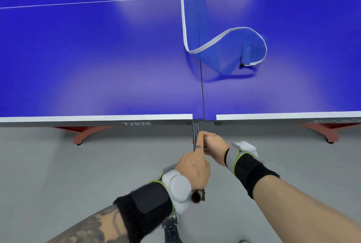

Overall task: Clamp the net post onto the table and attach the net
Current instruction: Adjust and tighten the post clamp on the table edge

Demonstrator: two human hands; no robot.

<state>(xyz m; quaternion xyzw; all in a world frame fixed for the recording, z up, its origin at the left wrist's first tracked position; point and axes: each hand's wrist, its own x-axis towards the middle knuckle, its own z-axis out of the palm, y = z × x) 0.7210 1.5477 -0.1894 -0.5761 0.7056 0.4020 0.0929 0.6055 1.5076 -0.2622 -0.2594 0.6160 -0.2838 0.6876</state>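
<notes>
Closest to you is your tattooed left forearm [93,229], with a black wrist band [144,203] carrying a white sensor pod [177,188]. Just past it, your left grip [192,166] is wrapped round the net post [196,132], index finger laid straight up along the bar. Right above it, your right grip [212,144] has its fingers curled onto the same post from the right side, so both hands are holding it. Your right wrist has its own black band [248,170].

The post is a dark bar held out over the grey floor [58,155]. Its round knob [196,197] pokes out beside your left wrist. Its far end is right up against the tabletop [97,57] edge, at the seam [202,90] between the two blue halves, in the gap in the white border line. From here you can't tell whether it is clamped on.

Further out, the net [224,51] lies slack on the tabletop, its white-banded edge looping to the right of the seam. Its free end sleeve [245,54] is well apart from the post. The rest of it runs away along the seam to the far side. "T2828" [136,123] is printed on the near edge, and red legs [84,133] show below.
</notes>
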